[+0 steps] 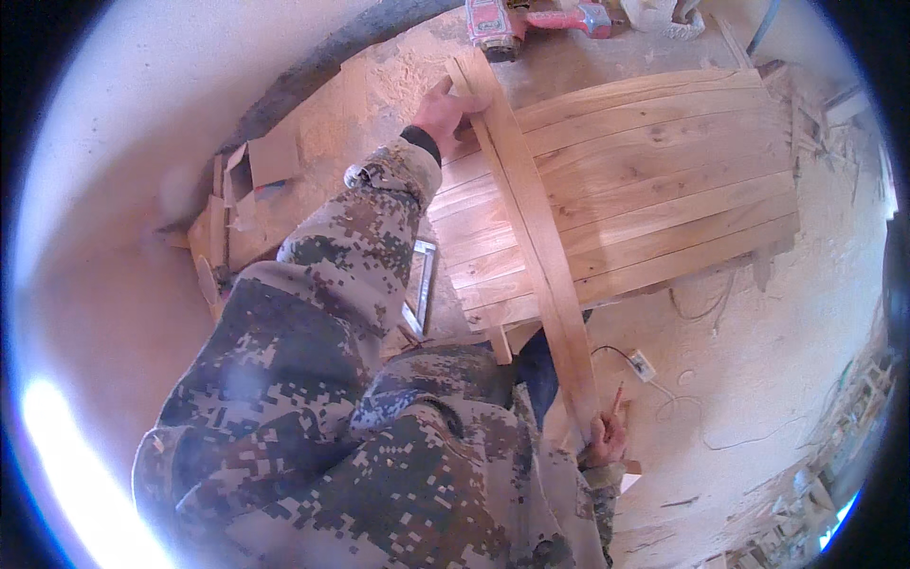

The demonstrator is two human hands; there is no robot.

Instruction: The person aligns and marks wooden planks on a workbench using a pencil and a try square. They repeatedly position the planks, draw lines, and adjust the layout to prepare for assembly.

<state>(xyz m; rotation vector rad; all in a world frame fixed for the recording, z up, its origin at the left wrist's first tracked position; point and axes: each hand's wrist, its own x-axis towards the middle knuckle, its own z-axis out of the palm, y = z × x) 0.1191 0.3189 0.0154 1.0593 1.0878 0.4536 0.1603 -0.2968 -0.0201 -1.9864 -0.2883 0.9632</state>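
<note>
A long, narrow wooden board (533, 213) lies across a panel of joined wooden planks (664, 194), and its near end juts out past the panel's edge. At the board's far end my left hand (443, 116) is closed, with fingers over the edge. My right hand (607, 439) is beside the near end, its fingers closed around a thin red pencil (619, 396) that points up and away. Whether the right hand also grips the board cannot be made out. Camouflage sleeves cover both of my arms.
A red power tool (498, 27) lies at the far edge. To the left, an open cardboard box (273, 159) sits on the dusty worktop. A metal frame-like piece (424, 284) is near my left forearm. A power socket (642, 365) with cords and wood scraps (806, 512) lie at right.
</note>
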